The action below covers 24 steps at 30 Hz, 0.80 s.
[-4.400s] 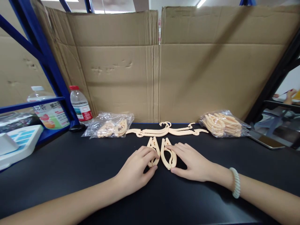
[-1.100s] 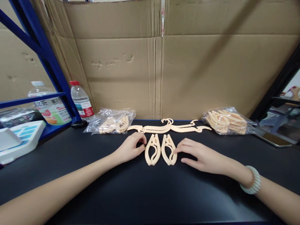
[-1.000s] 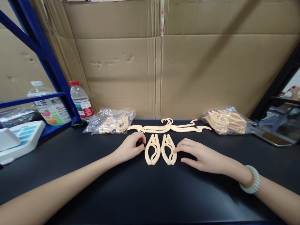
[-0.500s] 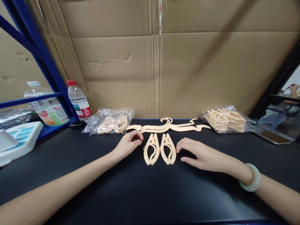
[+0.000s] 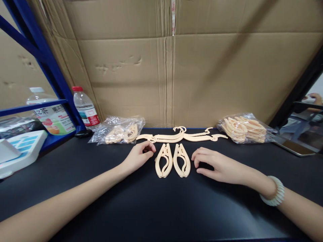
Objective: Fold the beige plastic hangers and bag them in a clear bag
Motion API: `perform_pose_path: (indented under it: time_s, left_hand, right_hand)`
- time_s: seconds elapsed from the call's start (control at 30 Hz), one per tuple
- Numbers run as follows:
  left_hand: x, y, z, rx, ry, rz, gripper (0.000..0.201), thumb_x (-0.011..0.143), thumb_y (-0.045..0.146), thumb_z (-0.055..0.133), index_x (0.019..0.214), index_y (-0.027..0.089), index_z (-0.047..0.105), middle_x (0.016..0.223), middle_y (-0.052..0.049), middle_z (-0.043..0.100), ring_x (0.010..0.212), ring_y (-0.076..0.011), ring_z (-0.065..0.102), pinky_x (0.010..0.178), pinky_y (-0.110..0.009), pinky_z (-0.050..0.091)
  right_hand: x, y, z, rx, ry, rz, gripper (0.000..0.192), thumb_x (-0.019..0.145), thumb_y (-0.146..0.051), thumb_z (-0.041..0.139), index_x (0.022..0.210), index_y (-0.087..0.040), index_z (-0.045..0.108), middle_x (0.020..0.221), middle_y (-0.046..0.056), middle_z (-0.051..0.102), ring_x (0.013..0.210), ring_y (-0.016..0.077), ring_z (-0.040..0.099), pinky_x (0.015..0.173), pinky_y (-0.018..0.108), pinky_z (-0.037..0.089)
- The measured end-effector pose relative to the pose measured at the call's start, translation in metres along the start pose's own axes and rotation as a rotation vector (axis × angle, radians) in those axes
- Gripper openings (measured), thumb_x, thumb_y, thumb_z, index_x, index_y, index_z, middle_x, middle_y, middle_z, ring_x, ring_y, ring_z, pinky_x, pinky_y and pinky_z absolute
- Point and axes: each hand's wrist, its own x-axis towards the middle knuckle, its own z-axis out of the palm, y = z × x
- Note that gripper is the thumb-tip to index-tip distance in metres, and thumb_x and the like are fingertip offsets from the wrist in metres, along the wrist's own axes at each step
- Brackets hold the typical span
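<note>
Two cream folding hangers lie folded side by side on the black table, the left folded hanger (image 5: 158, 164) and the right folded hanger (image 5: 187, 164). Behind them, unfolded hangers (image 5: 169, 137) of the same colour are laid out across the table, hooks toward the cardboard. My left hand (image 5: 137, 156) rests on the table left of the folded pair, fingers curled but apart, holding nothing. To the right of the pair is my right hand (image 5: 214, 164), its thumb and fingers spread with nothing between them. A small gap separates it from the right folded hanger.
Clear plastic bags of folded hangers lie at the back, a left bag (image 5: 116, 130) and a right bag (image 5: 244, 128). A phone (image 5: 295, 148) is beside the right one. A red-capped bottle (image 5: 86, 109) stands back left by a blue shelf frame (image 5: 47, 67). Cardboard (image 5: 131, 70) walls the back.
My right hand has moved slightly right, away from the right folded hanger. My left hand and the hangers look the same, apart from a slight shift of the view.
</note>
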Motion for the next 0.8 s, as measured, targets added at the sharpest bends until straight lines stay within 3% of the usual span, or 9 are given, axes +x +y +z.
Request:
perform_pose_path:
  time_s: [0.8]
  left_hand:
    - [-0.0003, 0.0026, 0.0002, 0.024, 0.011, 0.007, 0.01, 0.065, 0.027, 0.053, 0.068, 0.019, 0.057, 0.066, 0.001, 0.059, 0.067, -0.0175, 0.055, 0.068, -0.03, 0.043]
  right_hand:
    - [0.0, 0.0074, -0.0071, -0.032, 0.021, 0.007, 0.006, 0.09, -0.023, 0.053, 0.09, -0.019, 0.058, 0.105, 0.006, 0.059, 0.095, 0.0183, 0.057, 0.086, 0.033, 0.047]
